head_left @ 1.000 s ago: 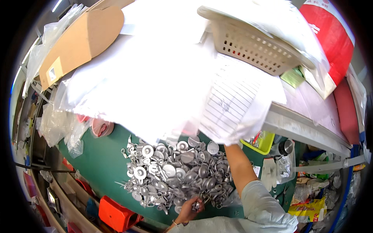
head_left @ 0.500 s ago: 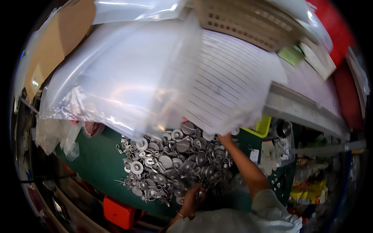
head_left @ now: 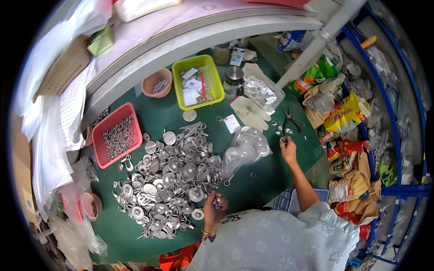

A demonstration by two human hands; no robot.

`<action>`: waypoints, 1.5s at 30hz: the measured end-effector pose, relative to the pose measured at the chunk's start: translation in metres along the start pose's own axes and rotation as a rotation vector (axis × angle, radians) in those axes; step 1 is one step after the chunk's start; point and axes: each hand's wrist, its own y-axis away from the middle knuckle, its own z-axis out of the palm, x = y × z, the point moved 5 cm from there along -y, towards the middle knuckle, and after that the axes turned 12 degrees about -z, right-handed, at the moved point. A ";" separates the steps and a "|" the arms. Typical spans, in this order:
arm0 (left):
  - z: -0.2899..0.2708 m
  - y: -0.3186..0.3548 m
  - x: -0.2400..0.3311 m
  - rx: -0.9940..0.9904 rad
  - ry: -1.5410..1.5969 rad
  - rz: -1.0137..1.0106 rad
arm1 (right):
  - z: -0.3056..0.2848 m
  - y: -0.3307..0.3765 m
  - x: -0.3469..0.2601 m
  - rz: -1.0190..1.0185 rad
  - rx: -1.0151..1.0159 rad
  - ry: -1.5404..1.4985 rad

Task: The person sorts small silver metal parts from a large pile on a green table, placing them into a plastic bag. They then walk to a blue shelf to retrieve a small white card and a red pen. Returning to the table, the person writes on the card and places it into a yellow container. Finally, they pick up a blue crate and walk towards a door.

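The left hand (head_left: 210, 214) is at the near right edge of the pile of grey metal parts (head_left: 174, 169), its fingers curled around a small cluster of metal pieces (head_left: 219, 203). The right hand (head_left: 288, 151) is well apart from it, farther to the right, at the right part of the green tabletop (head_left: 253, 192). Its fingers are drawn narrow near a few loose shiny bits (head_left: 278, 132); whether they grip one, I cannot tell. Just beyond this hand lies a pair of dark pliers (head_left: 288, 117).

The pile, a mix of round discs, rings and longer parts, spreads across the near left of the tabletop. Just beside it on the right, a clear plastic bag (head_left: 246, 147) holds round pieces. On the far left of the pile, a pink tray (head_left: 97, 147) holds many small metal parts. Beyond the pile stands a yellow-green basin (head_left: 196, 106) with white slips inside, and left of that a round pink bowl (head_left: 145, 86). A light glove (head_left: 251, 113) lies between the bag and a clear tray (head_left: 276, 100).
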 end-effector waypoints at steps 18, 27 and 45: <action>0.034 0.013 -0.061 -0.082 -0.154 -0.038 | 0.018 0.022 0.035 0.269 0.008 -0.549; 0.128 0.031 -0.070 -0.279 -0.235 -0.112 | -0.097 0.122 -0.194 -0.340 -0.561 -0.856; 0.140 0.079 -0.086 -0.273 -0.295 -0.102 | -0.133 0.166 -0.191 0.260 -0.390 -1.427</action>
